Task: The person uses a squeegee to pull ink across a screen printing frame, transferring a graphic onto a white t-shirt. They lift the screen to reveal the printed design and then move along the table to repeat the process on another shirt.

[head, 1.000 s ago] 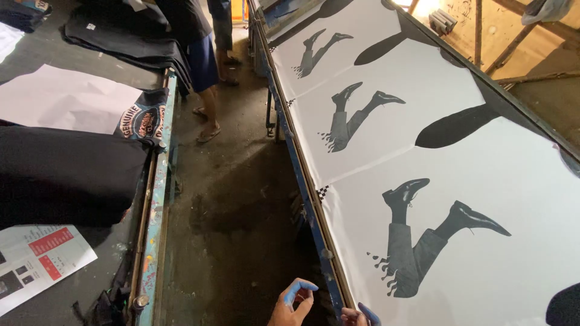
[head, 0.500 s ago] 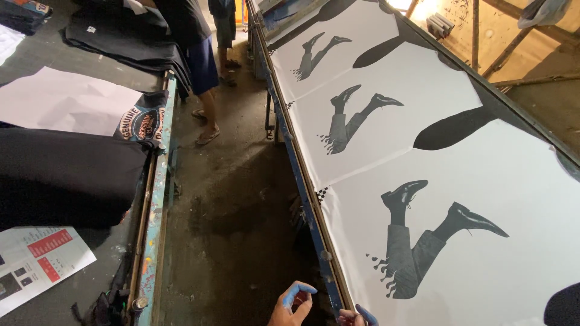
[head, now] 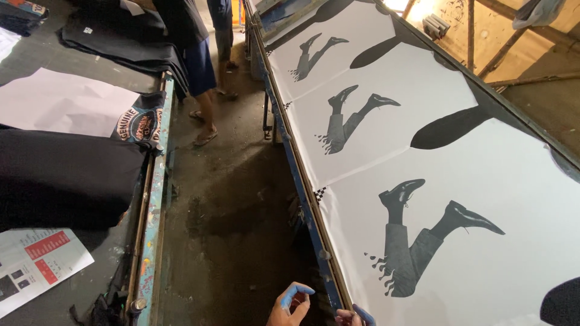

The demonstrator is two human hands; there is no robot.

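Both hands show only at the bottom edge. My left hand [head: 291, 304], its fingertips smeared with blue ink, hovers with curled, spread fingers just left of the long print table's rail [head: 305, 199] and holds nothing. My right hand [head: 355, 316], also blue-stained, rests on the rail's near end beside the nearest white sheet [head: 483, 199] printed with black trouser legs and shoes [head: 417, 235]; whether it grips the sheet's edge is hidden. Two more white sheets with the same leg print [head: 347, 118] lie further along the table.
A second table [head: 151, 199] on the left carries black garments [head: 60, 181], a white sheet [head: 57, 102], a printed black shirt [head: 142, 124] and a paper with red blocks [head: 36, 265]. A dirty concrete aisle [head: 235, 217] runs between. People's legs [head: 205, 90] stand further down it.
The view has shifted slightly; my hands stay at the bottom edge by the rail with little movement.
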